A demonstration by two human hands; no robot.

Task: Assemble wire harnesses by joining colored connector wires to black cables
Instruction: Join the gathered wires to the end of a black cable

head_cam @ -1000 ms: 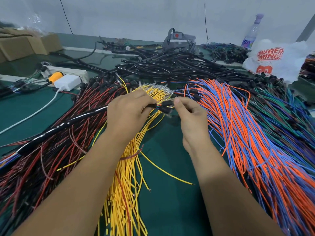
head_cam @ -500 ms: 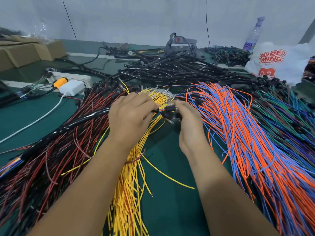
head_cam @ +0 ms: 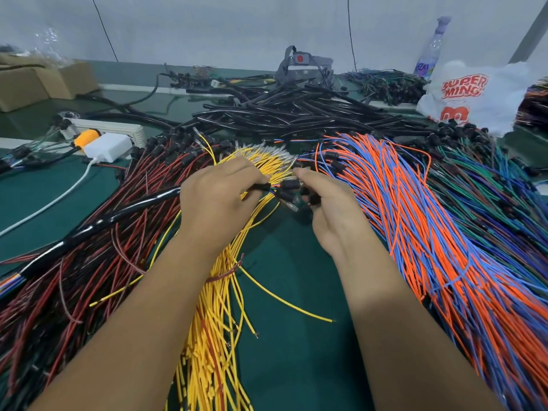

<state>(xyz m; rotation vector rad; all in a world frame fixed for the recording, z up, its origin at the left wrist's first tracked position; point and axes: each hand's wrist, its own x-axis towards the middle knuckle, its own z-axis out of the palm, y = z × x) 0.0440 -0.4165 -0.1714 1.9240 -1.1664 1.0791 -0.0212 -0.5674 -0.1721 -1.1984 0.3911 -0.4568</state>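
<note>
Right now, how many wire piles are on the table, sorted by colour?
Red-and-black pile: 1
Yellow pile: 1
Orange-and-blue pile: 1
Green-and-blue pile: 1
Black cable pile: 1
Total: 5 piles. Far tangles at the back edge are too small to sort.

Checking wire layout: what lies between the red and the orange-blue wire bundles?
Head view: the yellow wire bundle, beside bare green mat.
</note>
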